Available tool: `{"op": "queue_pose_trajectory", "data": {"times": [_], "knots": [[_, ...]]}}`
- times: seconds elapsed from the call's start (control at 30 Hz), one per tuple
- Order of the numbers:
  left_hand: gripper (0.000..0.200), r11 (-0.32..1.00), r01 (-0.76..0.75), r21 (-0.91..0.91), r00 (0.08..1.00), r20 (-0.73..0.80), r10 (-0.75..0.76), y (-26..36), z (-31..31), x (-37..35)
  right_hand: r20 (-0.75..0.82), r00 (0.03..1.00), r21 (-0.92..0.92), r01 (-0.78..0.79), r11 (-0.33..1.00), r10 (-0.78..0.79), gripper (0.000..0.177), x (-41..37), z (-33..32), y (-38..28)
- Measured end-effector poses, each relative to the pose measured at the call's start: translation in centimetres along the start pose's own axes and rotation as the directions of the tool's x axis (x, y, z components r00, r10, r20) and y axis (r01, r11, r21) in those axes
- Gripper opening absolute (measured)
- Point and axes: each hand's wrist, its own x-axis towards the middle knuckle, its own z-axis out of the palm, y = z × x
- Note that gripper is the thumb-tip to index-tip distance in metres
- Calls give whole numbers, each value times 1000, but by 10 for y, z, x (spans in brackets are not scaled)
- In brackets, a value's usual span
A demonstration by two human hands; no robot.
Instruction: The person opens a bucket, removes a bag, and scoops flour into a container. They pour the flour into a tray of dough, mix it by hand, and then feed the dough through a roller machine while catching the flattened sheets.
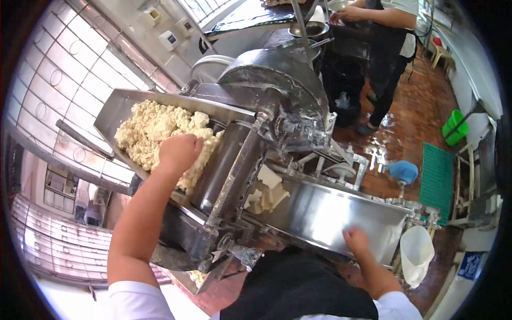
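Note:
My left hand (181, 152) is closed in a fist and presses on a heap of crumbly pale dough (152, 125). The dough fills a slanted metal hopper (108, 106) beside a dark steel roller (226, 154) of a dough-rolling machine. Below the roller, broken pieces of flattened dough (269, 192) lie on the upper end of a shiny metal chute (328, 210). My right hand (356, 239) is curled shut over the near edge of that chute, with nothing showing in it.
A large rounded machine guard (272, 72) stands behind the roller. Across the tiled floor (426, 101), a person in a dark apron (378, 53) works at metal bowls (309, 29). A white scoop-like container (417, 256), a green mat (436, 178) and a green bucket (455, 128) are on the right.

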Motion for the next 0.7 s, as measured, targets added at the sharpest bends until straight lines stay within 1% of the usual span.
{"op": "queue_pose_trajectory", "data": {"times": [0.03, 0.1, 0.13, 0.17, 0.23, 0.27, 0.3, 0.33, 0.37, 0.43, 0.47, 0.5, 0.53, 0.57, 0.63, 0.67, 0.7], "knots": [[38, 998, -42, 46, 999, -7, 43, 4, 1, 0, -66, 992, 9, 107, 994, -106, 40, 17, 10, -13], [38, 996, -64, 69, 997, -26, 66, 9, 10, 2, -18, 975, 91, 223, 970, -223, 38, 45, 8, -68], [37, 992, -79, 102, 995, -53, 84, 11, 11, 3, -28, 966, 184, 256, 949, -255, 38, 56, 11, -98], [37, 992, -76, 103, 995, -55, 82, 14, 11, 3, -3, 965, 325, 250, 912, -264, 40, 67, 14, -130], [37, 998, -11, 64, 999, -35, 14, 20, 9, 2, 125, 946, 589, 171, 789, -298, 39, 92, 35, -185], [37, 998, -20, 55, 998, -50, 23, 19, 13, 4, 216, 940, 789, -9, 614, -263, 39, 98, 42, -217], [37, 998, -16, 57, 998, -57, 20, 21, 12, 5, 309, 916, 902, -198, 383, -255, 39, 104, 46, -250], [35, 998, -12, 66, 1000, -21, 14, 23, 10, 6, 435, 863, 892, -373, 257, -257, 42, 108, 42, -280], [33, 997, -9, 76, 1000, 14, 8, 25, 9, 7, 548, 789, 835, -535, 127, -277, 44, 110, 36, -307], [31, 995, -14, 101, 1000, 17, 12, 29, 8, 8, 641, 714, 739, -673, -24, -281, 51, 109, 26, -351], [31, 995, -28, 95, 1000, 14, 27, 29, 10, 10, 636, 717, 744, -668, -19, -285, 51, 113, 32, -361], [31, 995, -40, 89, 999, 12, 39, 27, 13, 11, 592, 675, 684, -709, -168, -440, 53, 115, 39, -370], [32, 998, -27, 53, 1000, 16, 26, 24, 17, 14, 515, 631, 588, -753, -297, -581, 56, 117, 40, -377], [32, 998, -17, 55, 1000, 10, 17, 21, 19, 14, 514, 626, 590, -755, -288, -587, 56, 120, 41, -382], [32, 999, 40, -5, 999, 30, -40, 24, 21, 16, 429, 583, 572, -766, -292, -690, 44, 125, 41, -388], [34, 998, 62, -19, 995, 84, -60, 23, 22, 19, 398, 571, 572, -766, -293, -718, 43, 126, 42, -391], [34, 998, 59, -19, 995, 81, -58, 22, 23, 21, 378, 566, 577, -763, -291, -733, 43, 128, 44, -396]]}}
